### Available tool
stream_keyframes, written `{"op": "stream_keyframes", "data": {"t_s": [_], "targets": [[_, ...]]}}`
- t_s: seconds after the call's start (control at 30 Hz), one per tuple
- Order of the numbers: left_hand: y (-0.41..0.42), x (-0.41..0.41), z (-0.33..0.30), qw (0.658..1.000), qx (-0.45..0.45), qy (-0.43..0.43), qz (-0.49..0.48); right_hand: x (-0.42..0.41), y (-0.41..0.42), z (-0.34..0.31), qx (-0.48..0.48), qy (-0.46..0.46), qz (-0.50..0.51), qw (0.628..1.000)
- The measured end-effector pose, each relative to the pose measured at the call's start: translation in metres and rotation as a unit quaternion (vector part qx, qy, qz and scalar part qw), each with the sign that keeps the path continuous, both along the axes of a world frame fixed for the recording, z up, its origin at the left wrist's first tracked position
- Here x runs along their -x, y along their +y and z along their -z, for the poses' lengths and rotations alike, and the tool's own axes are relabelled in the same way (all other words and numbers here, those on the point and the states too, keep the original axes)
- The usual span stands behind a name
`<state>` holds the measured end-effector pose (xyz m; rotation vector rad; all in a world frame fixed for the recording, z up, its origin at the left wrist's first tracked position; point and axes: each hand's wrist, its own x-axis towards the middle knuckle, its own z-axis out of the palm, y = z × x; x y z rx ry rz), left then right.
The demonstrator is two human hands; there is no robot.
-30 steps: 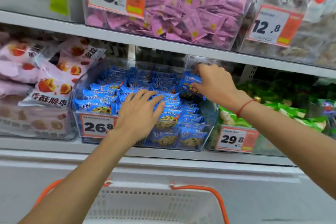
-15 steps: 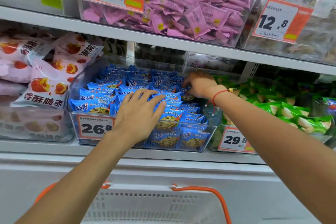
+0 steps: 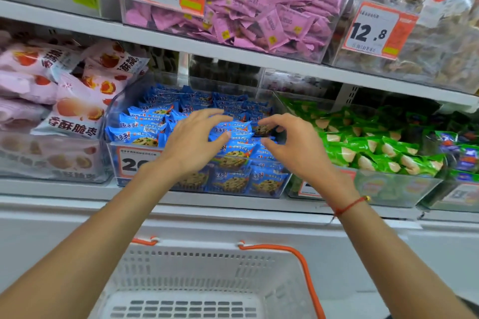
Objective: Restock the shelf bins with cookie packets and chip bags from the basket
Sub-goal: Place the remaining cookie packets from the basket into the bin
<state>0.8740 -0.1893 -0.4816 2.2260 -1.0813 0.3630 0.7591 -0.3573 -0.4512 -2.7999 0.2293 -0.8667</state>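
A clear shelf bin on the middle shelf is heaped with blue cookie packets. My left hand lies over the middle of the heap with its fingers spread and nearly straight, touching the top packets. My right hand hovers over the right part of the same bin, its fingers loosely curved and the thumb apart from them; I see nothing held in it. The white basket with orange handles sits below the shelf; the part of its inside that shows holds nothing.
Pink-white bags fill the bin to the left, and green packets fill the one to the right. Overhead, pink packets sit behind a 23.8 price tag. The upper shelf edge runs close above the bins.
My right hand has drawn back from the rear right of the blue bin toward its front and opened its fingers. The left hand has shifted slightly, still on the heap.
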Motion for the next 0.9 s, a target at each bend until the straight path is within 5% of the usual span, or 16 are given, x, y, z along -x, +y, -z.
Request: {"op": "stream_keyframes", "data": {"t_s": [0.17,0.3,0.43,0.63,0.73,0.9], "targets": [[0.052,0.041,0.035,0.986,0.166,-0.028,0.013,0.025,0.062,0.057,-0.195,-0.123,-0.103,0.968],[0.104,0.069,0.104,0.967,0.161,0.179,-0.078,0.025,0.093,0.139,-0.334,0.001,-0.098,0.937],[0.147,0.064,0.194,0.925,-0.075,0.336,-0.159,0.027,0.116,0.237,-0.376,0.198,-0.094,0.900],[0.187,0.071,0.297,0.774,-0.433,0.444,-0.128,0.046,0.153,0.335,-0.343,0.496,-0.120,0.789],[0.194,0.087,0.320,0.733,-0.487,0.455,-0.136,0.056,0.170,0.353,-0.301,0.549,-0.139,0.767],[0.211,0.114,0.367,0.732,-0.403,0.525,-0.164,0.057,0.194,0.379,-0.258,0.552,-0.177,0.773]]}}
